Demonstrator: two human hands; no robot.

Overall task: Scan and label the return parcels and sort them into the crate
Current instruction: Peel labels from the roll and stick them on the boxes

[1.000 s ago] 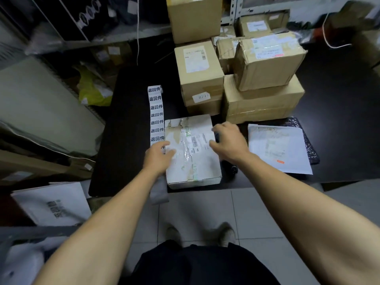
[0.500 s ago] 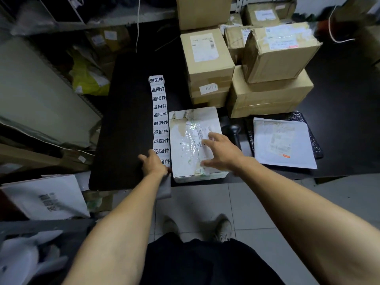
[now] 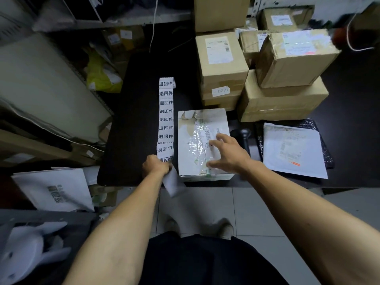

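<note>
So since a second ago the left hand [image 3: 157, 166] has slid off the white box [image 3: 202, 144] and down to the near end of the label strip [image 3: 166, 120], and the right hand [image 3: 228, 154] has moved from the box's right edge onto its top.

Going left to right: far left there's a white mailer bag [image 3: 54, 189] with dark print lying below the table level, and a yellow bag [image 3: 102, 76] tucked further back by the shelving. Then the black table [image 3: 133, 130]. On it the label strip runs in a long line away from the person, each sticker printed with black characters. The left hand's fingers are curled around the strip's near end right at the table edge, and the blank tail of backing paper hangs down past the edge.

Just beside the strip sits the white box, taped and scuffed, near the front edge. The right hand rests on its top with fingers spread and fairly straight, thumb toward the near edge.

Right of the box there's a dark handheld scanner [image 3: 243, 136] lying on the table, then a white envelope [image 3: 294, 150] lying on a black bag [image 3: 316, 128]. Behind all that, a pile of brown cardboard boxes [image 3: 283, 79] is stacked up, some with shipping labels.
</note>
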